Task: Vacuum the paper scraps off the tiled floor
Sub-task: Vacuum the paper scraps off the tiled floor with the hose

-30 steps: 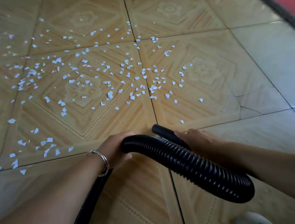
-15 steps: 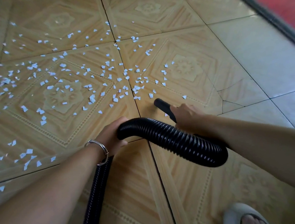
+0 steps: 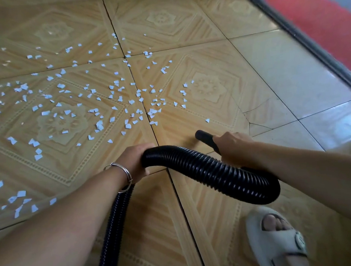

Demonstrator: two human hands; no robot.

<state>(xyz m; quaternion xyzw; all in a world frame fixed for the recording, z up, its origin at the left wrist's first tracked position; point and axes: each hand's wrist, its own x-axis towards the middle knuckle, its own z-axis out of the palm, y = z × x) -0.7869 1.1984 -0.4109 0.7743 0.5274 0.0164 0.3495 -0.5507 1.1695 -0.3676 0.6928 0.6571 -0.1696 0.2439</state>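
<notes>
A black ribbed vacuum hose loops across the lower middle of the view. My left hand, a metal bangle on its wrist, grips the hose where it bends. My right hand grips the smooth black nozzle, whose open end points up-left just above the tan tiled floor. Several small white paper scraps lie scattered over the tiles ahead and to the left. The nearest scrap lies a short way beyond the nozzle tip.
A dark metal door track runs diagonally at the right, with a red mat beyond it. Pale glossy tiles border the track. My foot in a white sandal stands at the lower right. A tile crack shows near the nozzle.
The view has shifted forward and left, so the scraps sit nearer the centre. Both hands keep their grip on the hose and nozzle. My sandalled foot has come further into view.
</notes>
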